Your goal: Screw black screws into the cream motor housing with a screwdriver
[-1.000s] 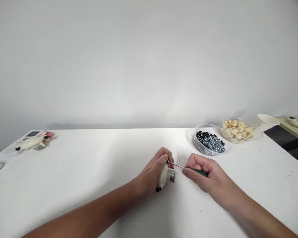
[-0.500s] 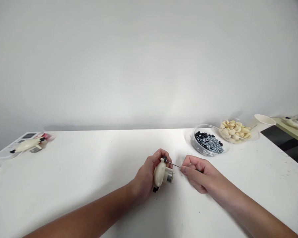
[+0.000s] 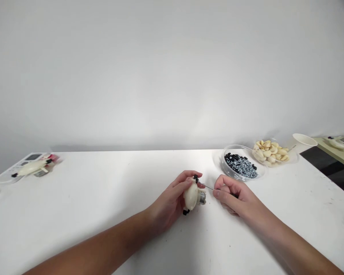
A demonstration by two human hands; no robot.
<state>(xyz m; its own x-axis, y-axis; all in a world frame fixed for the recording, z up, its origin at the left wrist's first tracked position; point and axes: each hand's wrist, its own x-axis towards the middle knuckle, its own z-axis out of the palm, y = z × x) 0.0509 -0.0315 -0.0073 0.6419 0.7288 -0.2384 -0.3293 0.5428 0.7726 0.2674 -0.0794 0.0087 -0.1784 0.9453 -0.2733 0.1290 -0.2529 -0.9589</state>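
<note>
My left hand (image 3: pixel 172 200) is closed around a cream plastic motor assembly (image 3: pixel 190 197). The assembly has an oval cream shell, a black piece at its upper and lower ends, and a silvery motor (image 3: pixel 202 198) on its right side. In my right hand (image 3: pixel 232 196), thumb and fingers pinch a thin screwdriver (image 3: pixel 208 186), its metal shaft pointing left. The shaft's tip meets the assembly near the upper black piece (image 3: pixel 195 178); exact contact is too small to make out. Most of the screwdriver's handle is hidden in my palm.
A clear round dish (image 3: pixel 232 173) holds black pieces and many screws. Behind it, another clear dish (image 3: pixel 295 159) carries cream oval parts, beside a white cup (image 3: pixel 304 143). A similar assembly (image 3: pixel 33 167) lies on a white device at far left; another (image 3: pixel 341 143) rests on a side surface.
Both hands have shifted slightly right and up, with the assembly and screwdriver. The assembly has turned a little, and the screwdriver stays at its upper end.
</note>
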